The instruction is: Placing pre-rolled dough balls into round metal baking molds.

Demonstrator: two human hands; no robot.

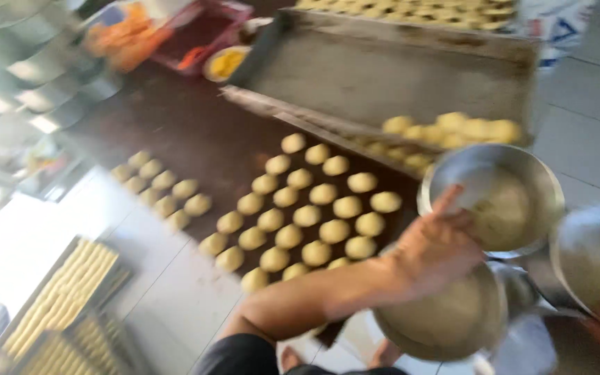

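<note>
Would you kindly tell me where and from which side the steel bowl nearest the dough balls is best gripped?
Probably by the bare rim of the steel bowl, on the far right side. The bowl is tilted with its mouth open to the camera, so the thin rim offers a pinch there. The left hand already covers the near left edge, and the dough balls crowd the left.

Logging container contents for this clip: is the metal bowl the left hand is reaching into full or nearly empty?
Nearly empty: the metal bowl shows mostly bare inner wall, with a pale smear of dough by the left hand.
</note>
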